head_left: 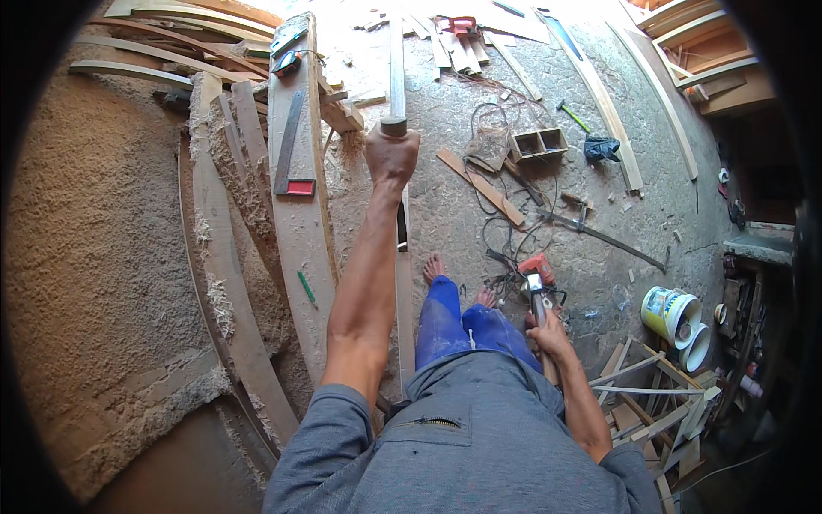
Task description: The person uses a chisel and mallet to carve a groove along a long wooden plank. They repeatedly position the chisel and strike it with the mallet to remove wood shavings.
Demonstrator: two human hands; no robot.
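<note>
My left hand (392,157) is stretched forward in a fist around a piece of wood (394,127), whose blunt end pokes out above the fingers. Under that arm runs a long narrow pale wooden strip (396,64); whether it joins the held piece is hidden by the fist. Low at my right side, my right hand (550,336) is closed on what looks like a hammer (537,297), its metal head pointing forward. Just beyond it lies a red power tool (538,267) on the floor. To the left, a wide plank (300,231) bears a try square (291,150), a tape measure (288,63) and a green pencil (306,289).
Shavings and cables litter the floor around a two-compartment wooden box (538,144) and a long bar clamp (608,236). White buckets (672,313) and a wooden frame (655,394) stand at right. Curved boards (154,56) stack at far left, beside a sawdust heap (103,231).
</note>
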